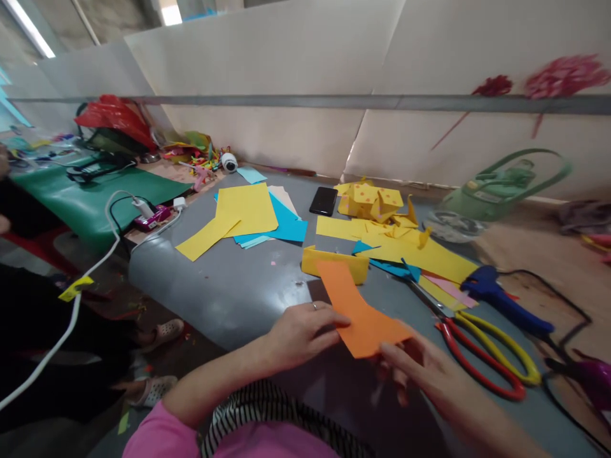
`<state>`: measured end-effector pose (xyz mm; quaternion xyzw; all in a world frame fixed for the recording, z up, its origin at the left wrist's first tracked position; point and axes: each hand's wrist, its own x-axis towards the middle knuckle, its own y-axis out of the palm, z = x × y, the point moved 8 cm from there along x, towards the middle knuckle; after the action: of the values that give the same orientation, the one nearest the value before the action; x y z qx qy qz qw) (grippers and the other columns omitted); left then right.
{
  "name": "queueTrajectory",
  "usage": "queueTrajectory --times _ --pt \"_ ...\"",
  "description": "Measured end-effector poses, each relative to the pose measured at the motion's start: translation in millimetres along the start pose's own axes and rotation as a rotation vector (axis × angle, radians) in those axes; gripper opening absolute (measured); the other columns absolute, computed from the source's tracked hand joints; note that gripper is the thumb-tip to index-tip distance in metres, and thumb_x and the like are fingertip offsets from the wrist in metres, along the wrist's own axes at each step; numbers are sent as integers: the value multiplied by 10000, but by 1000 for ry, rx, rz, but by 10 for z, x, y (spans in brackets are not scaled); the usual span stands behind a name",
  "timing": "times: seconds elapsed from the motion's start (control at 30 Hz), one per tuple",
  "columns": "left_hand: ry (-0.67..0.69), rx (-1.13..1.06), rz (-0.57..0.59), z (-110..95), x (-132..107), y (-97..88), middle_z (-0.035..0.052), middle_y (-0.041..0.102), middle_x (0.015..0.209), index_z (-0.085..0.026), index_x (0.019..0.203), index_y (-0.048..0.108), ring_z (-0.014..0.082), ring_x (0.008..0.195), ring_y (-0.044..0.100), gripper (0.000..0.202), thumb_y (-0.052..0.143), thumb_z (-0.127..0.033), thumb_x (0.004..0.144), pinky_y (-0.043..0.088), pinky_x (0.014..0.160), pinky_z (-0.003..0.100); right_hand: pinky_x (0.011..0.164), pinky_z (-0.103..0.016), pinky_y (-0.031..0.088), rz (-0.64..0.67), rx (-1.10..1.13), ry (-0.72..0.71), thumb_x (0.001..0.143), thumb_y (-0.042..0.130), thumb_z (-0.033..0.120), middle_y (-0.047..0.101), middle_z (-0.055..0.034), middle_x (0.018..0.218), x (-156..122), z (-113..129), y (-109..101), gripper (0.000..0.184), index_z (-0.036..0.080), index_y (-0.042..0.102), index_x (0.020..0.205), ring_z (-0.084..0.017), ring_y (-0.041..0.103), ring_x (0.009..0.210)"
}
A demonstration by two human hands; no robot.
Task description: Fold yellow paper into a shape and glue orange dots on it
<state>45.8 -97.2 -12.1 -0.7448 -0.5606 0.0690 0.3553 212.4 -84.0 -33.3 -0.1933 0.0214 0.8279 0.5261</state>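
Orange paper [356,321], apparently cut but unfolded, lies pinched between the left hand [305,331] and right hand [422,364]; scissors [449,312] rest idle at right; beyond, one yellow strip [312,261] looks folded; far left, a yellow sheet [245,207] seems unworked.

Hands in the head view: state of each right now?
Left hand: fingertips at the orange paper's edge; grip unclear.
Right hand: closed, pinching the orange paper's corner.

The orange sheet [356,312] is smooth, matt paper, and the yellow sheet [243,210] looks likewise. The grey bench [248,273] has a smooth, softly shiny surface. The scissors [447,313] join metal blades [432,300] to plastic handles [470,355]; the phone [324,201] is glossy; the red bag [112,113] looks like shiny, crinkled plastic.
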Motion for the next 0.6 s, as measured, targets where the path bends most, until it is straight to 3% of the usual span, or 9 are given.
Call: queueTrajectory --times 0.1,0.17,0.27,0.3,0.43,0.53,0.6 --pt "-45 -47 -11 95 -12 9 54 756 1054 -221 1054 719 177 987 696 188 554 -231 963 563 890 319 471 -316 563 -88 -103 -177 740 757 588 716 -69 901 16 -58 -201 671 272 543 1292 -210 680 636" --pt "-38 -76 -18 126 -15 18 48 760 1038 -219 1047 725 164 973 697 196 545 -224 971 563 883 307 569 -336 604 -137 -293 -360 808 730 509 730 -79 987 3 39 -277 643 302 493 1368 -208 705 690" --pt "-25 -41 -18 155 -33 59 61 752 1107 -211 1106 725 164 1046 692 242 533 -178 962 553 930 302 625 -286 591 -139 -650 -681 943 588 385 733 -50 906 -105 260 -207 234 311 659 1154 -184 718 732" --pt "-27 -4 -12 166 -40 81 70 746 1134 -207 1116 727 174 1066 691 248 542 -176 954 553 941 310 610 -263 576 -139 -751 -778 967 550 349 721 -43 857 -155 317 -159 175 299 692 1054 -173 714 721" --pt "8 107 -9 161 -60 135 118 684 1293 -185 1145 724 209 1137 672 260 563 -195 941 547 978 348 585 -257 542 -234 -1064 -1033 992 492 253 698 -59 818 -320 427 4 223 233 700 914 -163 687 688" --pt "48 144 -75 113 -87 100 145 536 1483 -190 1167 712 248 1271 592 265 617 -242 924 517 1031 389 609 -308 532 -302 -1254 -1104 992 467 196 719 -71 831 -371 415 104 248 202 681 867 -187 676 682" --pt "51 213 -100 87 -110 88 143 511 1502 -217 1182 703 277 1310 549 298 668 -318 903 499 1045 433 613 -336 519 -342 -1346 -1116 986 436 151 729 -73 819 -378 397 140 283 200 671 835 -204 674 674"
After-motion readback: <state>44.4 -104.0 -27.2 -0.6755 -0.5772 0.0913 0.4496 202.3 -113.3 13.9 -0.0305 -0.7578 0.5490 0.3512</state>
